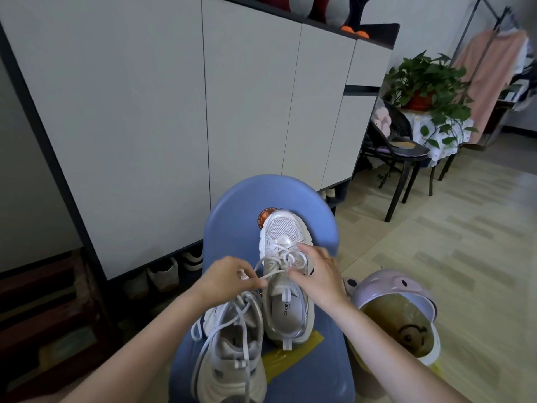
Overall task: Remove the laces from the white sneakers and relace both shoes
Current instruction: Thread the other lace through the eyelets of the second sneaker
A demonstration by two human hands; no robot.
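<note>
1. Nearest, the loosely laced sneaker (232,356) lies on the blue chair seat's (319,370) near left edge, waiting.
2. Left hand (229,279) pinches a white lace (271,274), apparently keeping it taut.
3. Right hand (318,279), fingers curled, steadies the far sneaker (286,257) mid-seat; whether it grips lace is unclear.

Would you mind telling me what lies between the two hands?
In the head view, a taut stretch of white lace runs from the left hand toward the right hand, above the upright sneaker.
</note>
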